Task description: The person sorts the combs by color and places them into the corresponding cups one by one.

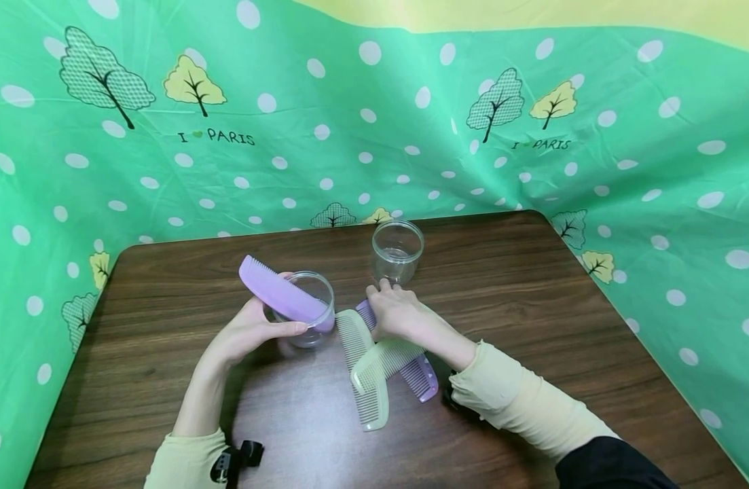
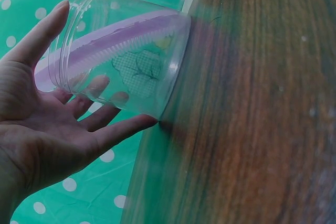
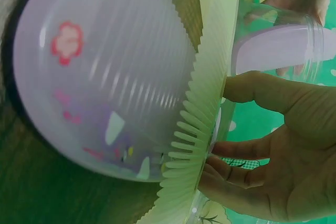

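Observation:
My left hand (image 1: 252,329) holds a clear jar (image 2: 136,85) that stands on the table, thumb near its rim and fingers round its far side. A purple comb (image 1: 282,292) leans inside the jar, one end sticking out over the rim. To the right, two light green combs (image 1: 368,407) and another purple comb (image 1: 419,380) lie crossed in a pile. My right hand (image 1: 401,312) is over the top of this pile, its thumb and fingers at the combs (image 3: 207,77). Its fingertips are partly hidden, so its hold cannot be made out.
A second clear jar (image 1: 398,251) stands at the back of the wooden table (image 1: 502,285), just beyond the right hand. Green dotted cloth (image 1: 325,122) hangs behind and along both sides of the table. Black straps (image 1: 236,462) are at the wrists.

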The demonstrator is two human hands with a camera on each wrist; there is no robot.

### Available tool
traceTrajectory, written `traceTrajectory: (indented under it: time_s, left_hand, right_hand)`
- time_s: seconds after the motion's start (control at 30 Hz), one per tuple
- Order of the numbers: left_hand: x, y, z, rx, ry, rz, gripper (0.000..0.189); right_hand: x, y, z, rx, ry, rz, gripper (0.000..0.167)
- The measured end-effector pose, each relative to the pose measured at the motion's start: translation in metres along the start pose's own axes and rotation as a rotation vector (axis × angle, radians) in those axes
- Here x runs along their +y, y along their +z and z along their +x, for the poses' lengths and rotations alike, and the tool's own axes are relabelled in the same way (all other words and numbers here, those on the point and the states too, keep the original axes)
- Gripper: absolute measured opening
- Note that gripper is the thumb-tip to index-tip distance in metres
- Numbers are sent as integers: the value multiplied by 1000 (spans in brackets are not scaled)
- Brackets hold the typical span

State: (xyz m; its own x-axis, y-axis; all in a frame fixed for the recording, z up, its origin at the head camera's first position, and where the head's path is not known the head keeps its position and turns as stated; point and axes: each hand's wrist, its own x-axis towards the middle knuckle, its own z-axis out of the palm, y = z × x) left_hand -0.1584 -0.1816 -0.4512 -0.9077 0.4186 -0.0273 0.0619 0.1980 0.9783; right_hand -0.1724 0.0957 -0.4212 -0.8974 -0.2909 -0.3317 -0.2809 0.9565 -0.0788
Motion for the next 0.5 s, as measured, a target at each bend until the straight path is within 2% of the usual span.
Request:
traceTrajectory:
  time_s: [0.2, 0.5]
  left_hand:
    - [-1, 0, -1, 8, -19, -4, 90]
    - [-1, 0, 0, 8, -14, 2, 91]
  right_hand:
    - [-1, 2, 0, 2, 8, 23, 67]
    - [4, 0, 0, 53, 9, 91, 72]
